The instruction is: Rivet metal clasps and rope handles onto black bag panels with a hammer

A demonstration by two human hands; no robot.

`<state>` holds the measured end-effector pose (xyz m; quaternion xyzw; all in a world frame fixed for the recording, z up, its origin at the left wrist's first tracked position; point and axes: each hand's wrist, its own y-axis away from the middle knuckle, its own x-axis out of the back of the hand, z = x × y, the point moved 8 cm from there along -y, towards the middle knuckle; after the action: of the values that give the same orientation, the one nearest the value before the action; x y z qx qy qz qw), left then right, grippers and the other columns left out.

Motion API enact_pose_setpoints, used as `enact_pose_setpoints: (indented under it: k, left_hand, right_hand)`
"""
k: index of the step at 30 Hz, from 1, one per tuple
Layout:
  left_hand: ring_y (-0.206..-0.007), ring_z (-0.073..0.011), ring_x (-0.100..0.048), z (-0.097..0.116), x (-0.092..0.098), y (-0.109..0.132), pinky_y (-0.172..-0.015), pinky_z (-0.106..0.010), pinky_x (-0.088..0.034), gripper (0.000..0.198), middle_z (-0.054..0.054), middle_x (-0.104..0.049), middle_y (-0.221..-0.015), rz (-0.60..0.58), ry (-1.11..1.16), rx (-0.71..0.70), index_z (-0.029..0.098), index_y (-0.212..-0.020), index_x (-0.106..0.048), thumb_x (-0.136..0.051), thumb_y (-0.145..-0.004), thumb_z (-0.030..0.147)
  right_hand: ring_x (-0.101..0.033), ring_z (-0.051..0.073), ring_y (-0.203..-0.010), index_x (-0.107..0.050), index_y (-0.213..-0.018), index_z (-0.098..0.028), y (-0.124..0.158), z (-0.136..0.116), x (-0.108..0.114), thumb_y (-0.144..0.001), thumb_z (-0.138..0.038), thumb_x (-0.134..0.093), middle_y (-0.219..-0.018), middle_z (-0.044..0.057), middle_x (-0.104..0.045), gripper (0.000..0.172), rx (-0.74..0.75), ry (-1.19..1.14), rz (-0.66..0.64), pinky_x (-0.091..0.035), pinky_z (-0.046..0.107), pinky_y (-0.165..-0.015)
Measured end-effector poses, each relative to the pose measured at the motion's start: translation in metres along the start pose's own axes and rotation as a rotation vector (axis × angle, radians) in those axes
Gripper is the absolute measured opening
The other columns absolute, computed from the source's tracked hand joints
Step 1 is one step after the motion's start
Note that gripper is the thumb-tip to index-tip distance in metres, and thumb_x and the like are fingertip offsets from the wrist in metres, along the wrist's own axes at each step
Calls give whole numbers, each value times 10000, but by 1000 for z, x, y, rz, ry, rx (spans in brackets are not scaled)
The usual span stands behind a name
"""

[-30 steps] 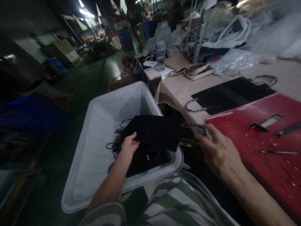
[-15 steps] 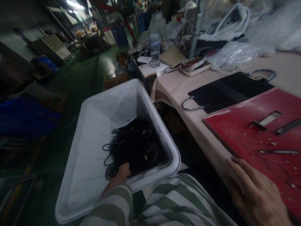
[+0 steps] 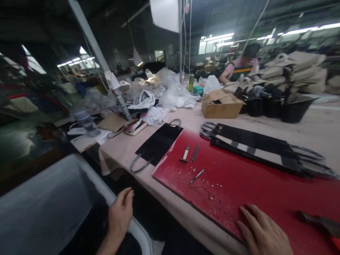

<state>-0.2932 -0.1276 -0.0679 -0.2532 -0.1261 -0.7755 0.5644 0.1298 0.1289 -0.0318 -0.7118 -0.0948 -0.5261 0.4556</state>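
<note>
Head view. The left hand [image 3: 120, 216] is at the right-hand wall of the white bin [image 3: 102, 189], in front of its rim; whether skin meets rim cannot be determined. Its fingers are loosely curled, about half open, with the fingertips close together, and no object shows in its grasp. Below and to the left of this hand, dark material [image 3: 79, 235] lies inside the bin; individual pieces are too dim to separate.

The right hand [image 3: 265, 232] is palm down at the near part of the red board [image 3: 255, 191], fingers extended and slightly apart, hand empty as far as visible. Contact between the palm and the board cannot be confirmed. To the right of this hand, near it, lies a dark tool [image 3: 317, 221], partly blurred. Ahead and to the left of it on the board are a pen-like tool [image 3: 197, 175], a pronged tool [image 3: 185, 155] and a flat dark bar [image 3: 195, 154], with small pale bits scattered around.

Beyond the left hand, to its right, a black panel [image 3: 160, 143] with a loop handle at each end lies flat on the cloth-covered table [image 3: 117, 156], beside the board's left edge. Directly beyond the right hand, along the board's far edge, lie stacked black pieces [image 3: 252, 136] with looped handles. Farther off stands a cardboard box [image 3: 221, 111].
</note>
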Motion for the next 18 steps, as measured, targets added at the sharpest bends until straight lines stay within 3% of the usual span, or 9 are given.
enact_pose_setpoints:
  k: [3,6,9,13,16,18]
  left_hand:
    - [-1001,-288,-661,100,-53,-24,-982,-355,-504,200,-72,-714,-1037,-108,81,-304,239,-993,-708,-635,-828,327]
    - [-1051,-302,-631,163,-115,-56,-1053,-386,-456,177,-98,-689,-1078,-229,-14,-397,209,-977,-703,-659,-813,254]
    - [-1191,-323,-570,190,-164,-97,-1143,-406,-360,181,-125,-655,-1158,-309,-147,-378,194,-954,-676,-703,-781,237]
    - [-1237,-422,-531,199,-192,-143,-1138,-516,-324,172,-204,-657,-1033,-342,-244,-279,168,-748,-578,-740,-691,181]
    - [-1241,-443,-523,211,-219,-149,-1130,-543,-316,209,-202,-659,-965,-390,-274,-266,180,-698,-530,-735,-661,155]
    - [-1265,-408,-511,233,-253,-135,-1156,-506,-298,167,-182,-659,-1024,-444,-240,-335,180,-749,-560,-717,-692,167]
  right_hand:
    - [-632,324,-1024,-680,-1166,-152,11,3,-2,-993,-391,-371,-1254,159,-621,427,-19,27,14,-529,489,-811]
    - [-629,310,-1017,-690,-1166,-166,10,0,5,-989,-369,-397,-1243,143,-634,399,-4,42,42,-519,468,-809]
    - [-640,265,-971,-708,-1127,-201,3,2,14,-981,-331,-431,-1175,111,-668,339,22,24,70,-513,407,-794]
    - [-639,237,-974,-707,-1125,-237,-1,12,21,-967,-337,-503,-1162,75,-677,276,-17,-31,74,-508,372,-811]
    - [-631,231,-1024,-688,-1164,-246,2,15,25,-932,-346,-579,-1193,55,-671,275,-64,-65,60,-504,359,-861]
    - [-626,236,-1052,-673,-1193,-240,4,14,28,-907,-347,-611,-1216,53,-665,311,-83,-67,52,-498,362,-890]
